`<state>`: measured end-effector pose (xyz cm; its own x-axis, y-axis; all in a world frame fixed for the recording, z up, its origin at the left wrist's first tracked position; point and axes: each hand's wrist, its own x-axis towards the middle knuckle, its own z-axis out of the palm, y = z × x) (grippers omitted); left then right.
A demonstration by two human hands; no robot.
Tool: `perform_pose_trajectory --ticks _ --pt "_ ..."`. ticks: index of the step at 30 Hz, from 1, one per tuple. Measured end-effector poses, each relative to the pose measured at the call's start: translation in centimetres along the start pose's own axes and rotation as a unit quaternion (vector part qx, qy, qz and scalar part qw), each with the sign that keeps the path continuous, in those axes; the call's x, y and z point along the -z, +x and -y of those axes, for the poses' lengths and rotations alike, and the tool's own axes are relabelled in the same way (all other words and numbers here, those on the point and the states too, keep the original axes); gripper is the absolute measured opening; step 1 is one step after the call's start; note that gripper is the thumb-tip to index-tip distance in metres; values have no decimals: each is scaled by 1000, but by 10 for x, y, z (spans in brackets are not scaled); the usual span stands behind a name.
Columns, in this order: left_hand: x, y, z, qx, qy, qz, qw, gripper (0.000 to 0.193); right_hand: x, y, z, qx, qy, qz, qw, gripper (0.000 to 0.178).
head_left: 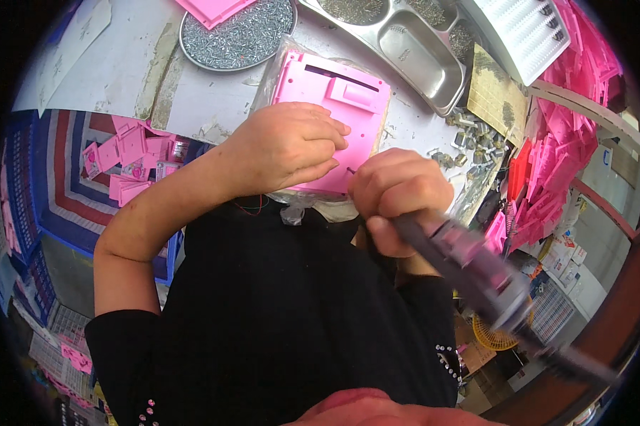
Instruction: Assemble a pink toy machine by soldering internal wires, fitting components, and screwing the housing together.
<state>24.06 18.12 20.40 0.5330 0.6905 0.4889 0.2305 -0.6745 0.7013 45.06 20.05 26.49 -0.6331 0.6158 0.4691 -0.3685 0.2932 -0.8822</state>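
Note:
A pink plastic case, with a long dark slot and a raised block, lies on a clear plastic bag in front of me. My left hand rests on its left and middle part, fingers bent together and holding it; the thumb is hidden. My right hand is closed round an electric screwdriver at the case's lower right corner. Motion blurs the tool's rear end and cord. A short dark pin or bit shows beside the right knuckles. Whether it touches the case, I cannot tell.
A round tray of small screws stands at the back left, a pink part over its rim. Behind is a steel compartment tray. Metal pieces lie to the right, with piled pink parts beyond. Blue crates stand left.

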Motion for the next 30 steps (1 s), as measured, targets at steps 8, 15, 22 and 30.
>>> perform_pose_trajectory --ticks 8,15,22,30 --pt "-1 3 -1 5 -11 -9 1000 12 19 7 -11 7 -55 -74 996 23" --pt "-1 2 -1 6 3 -16 1000 11 37 25 -11 -16 46 -39 998 23" --pt "-1 5 -2 15 -18 -10 1000 12 63 47 -41 3 -24 -126 992 23" --pt "0 3 -5 18 -9 -9 1000 14 71 53 -44 -40 -9 -137 990 18"
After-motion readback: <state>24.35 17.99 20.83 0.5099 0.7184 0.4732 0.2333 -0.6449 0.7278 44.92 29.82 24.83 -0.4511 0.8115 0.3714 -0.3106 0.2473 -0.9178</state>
